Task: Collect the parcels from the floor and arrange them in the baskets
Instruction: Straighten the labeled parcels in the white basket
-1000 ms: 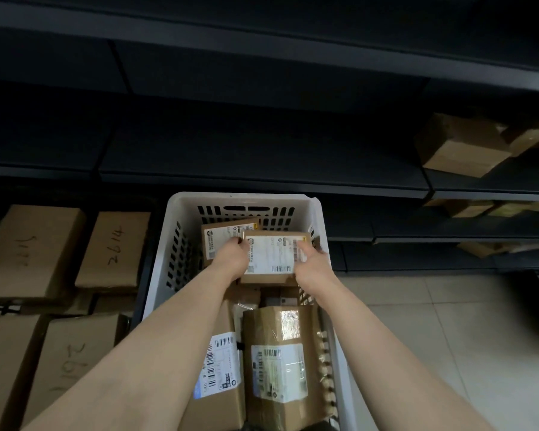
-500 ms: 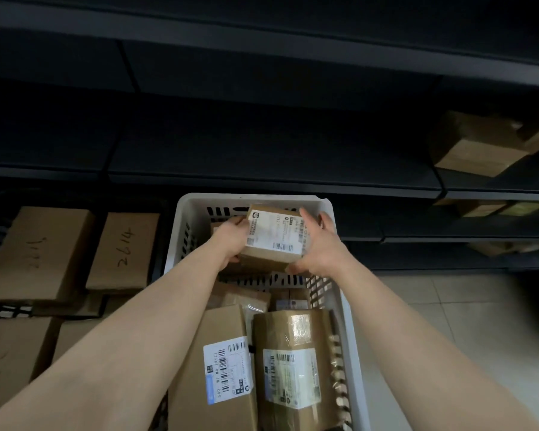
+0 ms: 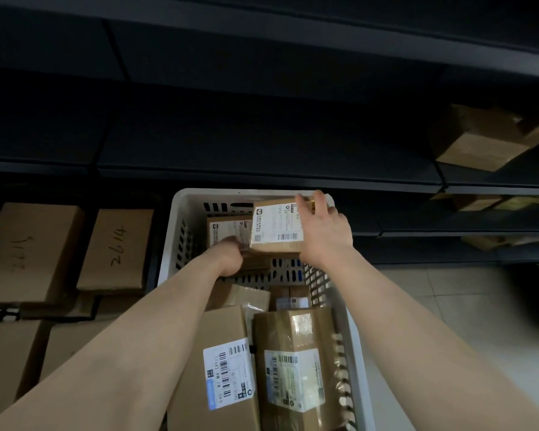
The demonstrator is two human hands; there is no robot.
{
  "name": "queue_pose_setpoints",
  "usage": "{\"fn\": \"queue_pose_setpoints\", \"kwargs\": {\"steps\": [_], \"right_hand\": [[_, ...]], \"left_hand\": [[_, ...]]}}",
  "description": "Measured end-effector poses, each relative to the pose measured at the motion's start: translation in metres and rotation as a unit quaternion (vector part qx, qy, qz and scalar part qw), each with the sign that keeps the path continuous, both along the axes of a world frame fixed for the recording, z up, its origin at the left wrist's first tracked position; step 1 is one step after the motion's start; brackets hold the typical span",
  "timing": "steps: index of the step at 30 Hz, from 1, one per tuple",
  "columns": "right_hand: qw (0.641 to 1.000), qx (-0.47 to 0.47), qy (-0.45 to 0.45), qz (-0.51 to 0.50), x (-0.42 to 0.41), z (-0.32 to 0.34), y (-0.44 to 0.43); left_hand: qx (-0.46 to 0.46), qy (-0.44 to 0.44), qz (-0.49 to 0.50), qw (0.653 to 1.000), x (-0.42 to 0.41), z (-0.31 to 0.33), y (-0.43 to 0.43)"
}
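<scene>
Grip first: the right hand (image 3: 325, 234) clasps the right side of a small labelled parcel (image 3: 276, 227), fingers reaching over its far edge, while the left hand (image 3: 227, 256) curls round its lower left corner. This parcel sits tilted at the far end of the white basket (image 3: 181, 213), just beside a second labelled parcel (image 3: 226, 230). Nearer the person, past a slotted wall, lie two larger taped parcels (image 3: 296, 362). Cardboard boxes (image 3: 115, 250) with handwritten numbers stand left of the basket, under dark shelves (image 3: 262, 135). Pale floor tiles (image 3: 448, 306) show on the right.
</scene>
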State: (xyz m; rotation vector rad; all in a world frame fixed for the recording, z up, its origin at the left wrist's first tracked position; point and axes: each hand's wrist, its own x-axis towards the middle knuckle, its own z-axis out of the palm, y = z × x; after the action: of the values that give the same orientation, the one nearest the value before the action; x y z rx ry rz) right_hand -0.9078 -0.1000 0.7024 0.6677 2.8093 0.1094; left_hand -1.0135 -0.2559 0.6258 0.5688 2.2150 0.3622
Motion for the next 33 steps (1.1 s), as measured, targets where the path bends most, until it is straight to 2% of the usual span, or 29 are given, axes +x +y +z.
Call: {"fn": "queue_pose_setpoints", "kwargs": {"steps": [2, 7, 9, 12, 15, 17, 19, 23, 27, 33], "right_hand": [[1.0, -0.012, 0.001, -0.004, -0.002, -0.004, -0.001], [0.986, -0.149, -0.031, -0.071, -0.002, -0.019, -0.017], [0.981, -0.174, -0.031, -0.075, -0.004, -0.027, -0.026], [0.989, -0.133, -0.013, -0.063, -0.012, -0.022, -0.023], [1.0, 0.003, 0.013, -0.007, -0.015, -0.001, -0.005], [0.997, 0.063, -0.005, 0.032, -0.014, 0.009, 0.001], [0.995, 0.083, -0.039, 0.049, -0.015, 0.011, -0.003], [0.995, 0.038, -0.093, 0.025, -0.019, -0.005, -0.017], [0.994, -0.037, -0.095, -0.037, -0.015, -0.026, -0.016], [0.991, -0.054, -0.103, -0.061, -0.01, -0.052, -0.008]], "left_hand": [[-0.001, 0.018, 0.008, 1.0, -0.001, -0.003, -0.005], [-0.032, 0.043, 0.009, 0.999, -0.012, -0.005, -0.023], [-0.037, 0.037, 0.004, 0.999, -0.018, -0.006, -0.032], [-0.05, 0.034, -0.003, 0.998, -0.023, -0.006, -0.036], [-0.079, 0.03, 0.001, 0.996, -0.023, -0.003, -0.035], [-0.103, 0.031, 0.003, 0.994, -0.023, -0.002, -0.035], [-0.108, 0.033, 0.005, 0.994, -0.025, -0.002, -0.036], [-0.083, 0.03, -0.003, 0.996, -0.026, -0.003, -0.036], [-0.024, 0.06, -0.011, 0.998, -0.026, -0.004, -0.032], [-0.038, 0.028, 0.003, 0.999, -0.026, -0.012, -0.032]]}}
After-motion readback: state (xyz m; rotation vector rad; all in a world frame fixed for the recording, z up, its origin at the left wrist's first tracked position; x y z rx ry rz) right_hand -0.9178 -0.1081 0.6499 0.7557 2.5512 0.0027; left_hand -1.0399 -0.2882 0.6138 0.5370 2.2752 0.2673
